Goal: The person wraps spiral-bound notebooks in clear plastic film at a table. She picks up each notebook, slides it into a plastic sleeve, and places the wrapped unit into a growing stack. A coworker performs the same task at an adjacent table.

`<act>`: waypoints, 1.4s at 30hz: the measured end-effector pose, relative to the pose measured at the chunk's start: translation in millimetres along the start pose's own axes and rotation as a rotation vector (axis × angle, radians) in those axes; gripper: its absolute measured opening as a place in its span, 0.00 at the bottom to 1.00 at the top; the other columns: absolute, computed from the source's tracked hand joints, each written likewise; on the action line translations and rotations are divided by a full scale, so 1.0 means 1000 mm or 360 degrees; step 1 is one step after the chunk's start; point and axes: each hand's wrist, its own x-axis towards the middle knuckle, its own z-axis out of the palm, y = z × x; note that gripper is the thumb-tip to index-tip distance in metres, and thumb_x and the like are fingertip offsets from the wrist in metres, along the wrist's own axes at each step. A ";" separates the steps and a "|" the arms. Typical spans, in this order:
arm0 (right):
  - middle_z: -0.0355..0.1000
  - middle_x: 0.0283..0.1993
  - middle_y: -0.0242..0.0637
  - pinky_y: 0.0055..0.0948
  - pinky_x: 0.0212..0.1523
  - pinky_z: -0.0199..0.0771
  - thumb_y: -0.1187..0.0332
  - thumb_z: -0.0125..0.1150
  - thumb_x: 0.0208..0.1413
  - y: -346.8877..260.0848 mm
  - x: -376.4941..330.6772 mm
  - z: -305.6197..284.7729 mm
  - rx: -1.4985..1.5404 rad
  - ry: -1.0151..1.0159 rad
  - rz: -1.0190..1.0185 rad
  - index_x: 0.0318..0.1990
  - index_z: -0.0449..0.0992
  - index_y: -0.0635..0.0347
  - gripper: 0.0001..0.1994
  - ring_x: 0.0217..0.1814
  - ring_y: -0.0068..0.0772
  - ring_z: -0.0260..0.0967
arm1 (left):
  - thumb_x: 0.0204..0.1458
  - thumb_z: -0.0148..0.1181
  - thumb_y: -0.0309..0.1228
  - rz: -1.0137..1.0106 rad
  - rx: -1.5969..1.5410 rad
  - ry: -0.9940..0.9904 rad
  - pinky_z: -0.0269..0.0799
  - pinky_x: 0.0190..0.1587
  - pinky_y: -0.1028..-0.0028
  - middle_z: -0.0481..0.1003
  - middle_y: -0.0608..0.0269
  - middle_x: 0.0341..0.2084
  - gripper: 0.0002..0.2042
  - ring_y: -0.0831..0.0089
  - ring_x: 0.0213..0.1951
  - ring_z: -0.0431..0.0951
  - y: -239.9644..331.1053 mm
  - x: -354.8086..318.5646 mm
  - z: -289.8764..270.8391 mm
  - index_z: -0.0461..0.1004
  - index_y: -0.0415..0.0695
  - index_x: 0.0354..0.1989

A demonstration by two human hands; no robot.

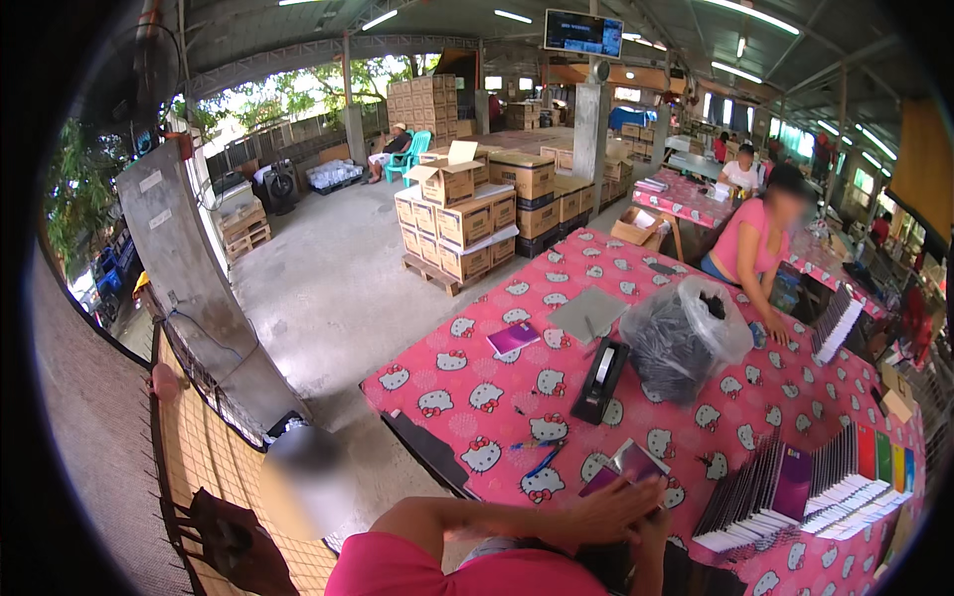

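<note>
Low in the view, my left hand [608,511] and my right hand [652,528] are close together at the table's near side, closed around a small purple notebook [636,463]. Part of it is hidden behind my fingers. Another purple cover [599,482] shows just left of it, partly overlapped. Farther left lies a thin blue tool [544,458], too small to tell whether pen or scissors. Right of my hands, a long row of notebooks [747,502] with dark spines and white page edges stands on the pink patterned tablecloth [556,422].
A black tape dispenser [600,381], a plastic bag of dark items [681,343], a grey sheet [588,315] and a purple booklet [513,339] lie farther back. A co-worker [752,238] leans on the right side. Stacked cartons [467,223] stand beyond the table.
</note>
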 end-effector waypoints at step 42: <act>0.79 0.43 0.43 0.28 0.41 0.78 0.73 0.65 0.56 0.033 -0.036 -0.035 -0.0538 0.0244 -0.0033 0.48 0.79 0.65 0.13 0.40 0.30 0.78 | 0.55 0.61 0.30 0.0002 -0.0477 0.0291 0.65 0.54 0.56 0.75 0.58 0.41 0.10 0.57 0.45 0.75 -0.018 -0.006 0.016 0.74 0.43 0.44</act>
